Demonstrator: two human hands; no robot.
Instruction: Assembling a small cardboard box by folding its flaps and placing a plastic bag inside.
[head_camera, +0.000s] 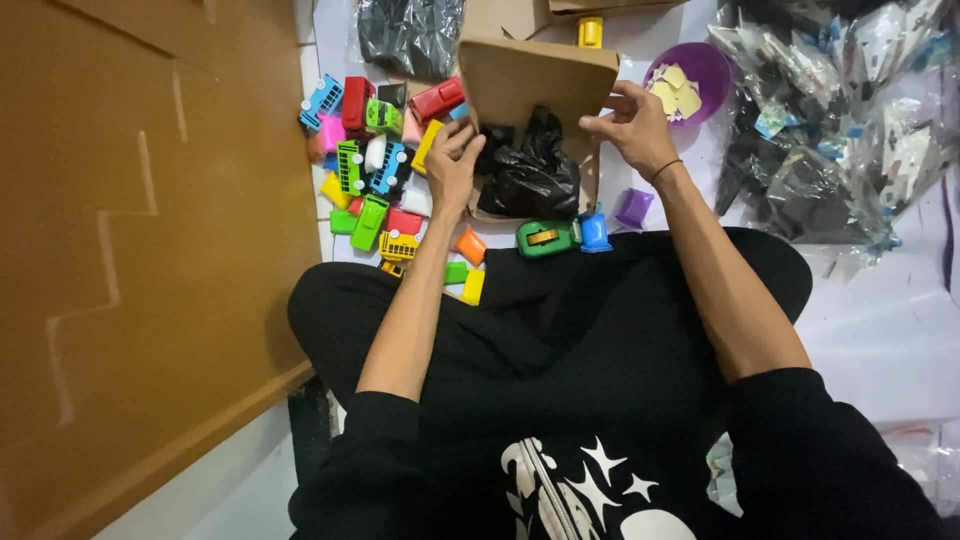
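A small brown cardboard box (535, 80) sits open on the floor in front of my crossed legs, with a black plastic bag (530, 170) inside it. My left hand (452, 165) grips the box's left edge beside the bag. My right hand (630, 122) pinches the box's right flap near its top corner; a thin band is on that wrist. Both hands hold the box from either side.
A heap of colourful toy vehicles (375, 165) lies left of the box. A green tape dispenser (545, 238), a blue piece (595, 232) and a purple cup (634, 207) lie in front. A purple bowl (710, 62) and clear plastic-bagged items (850, 110) are right; a wooden door (150, 250) stands left.
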